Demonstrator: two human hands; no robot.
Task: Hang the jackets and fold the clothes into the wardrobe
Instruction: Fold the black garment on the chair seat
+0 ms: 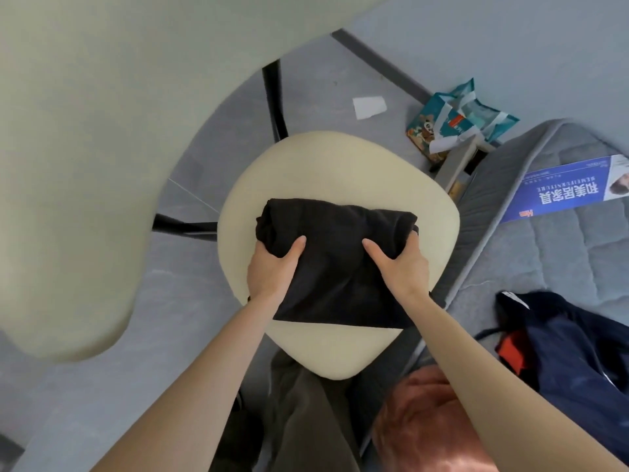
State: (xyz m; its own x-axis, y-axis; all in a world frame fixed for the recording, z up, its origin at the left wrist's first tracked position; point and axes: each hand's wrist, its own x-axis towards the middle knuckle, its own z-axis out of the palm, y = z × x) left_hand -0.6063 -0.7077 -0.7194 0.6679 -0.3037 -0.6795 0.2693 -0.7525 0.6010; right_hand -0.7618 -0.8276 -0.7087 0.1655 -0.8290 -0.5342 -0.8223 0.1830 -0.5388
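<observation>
- We see a black folded cloth (335, 260) over the seat of a cream chair (340, 165).
- The cloth lies across the middle of the seat. Its near edge is straight and flat, and its far edge is rolled and bumpy.
- We cannot tell if the cloth rests fully on the seat or is lifted a little.
- The left hand (272, 270) is at the left side of the cloth. Its thumb lies on top and its fingers go under the edge, so its grip is closed on the cloth.
- The right hand (398, 267) is at the right side. Its thumb also lies on top and its fingers curl round the edge, so this grip holds the cloth too.
- Both arms are bare and reach in from the bottom of the view.
- A black chair leg (274, 97) shows behind the seat, standing on the grey floor (323, 80).
- To the right we see a grey mattress (561, 260), just beside the chair.
- A dark blue jacket (578, 362) with a bit of red on it lies in a heap on the mattress.
- A blue paper (561, 189) with white writing lies farther back on the mattress.
- On the floor behind the chair sit some blue-green bags (459, 120) and a small white paper (369, 107).
- A big cream shape (75, 165) fills the left side, very near us. It is too blurry for us to say what it is.
</observation>
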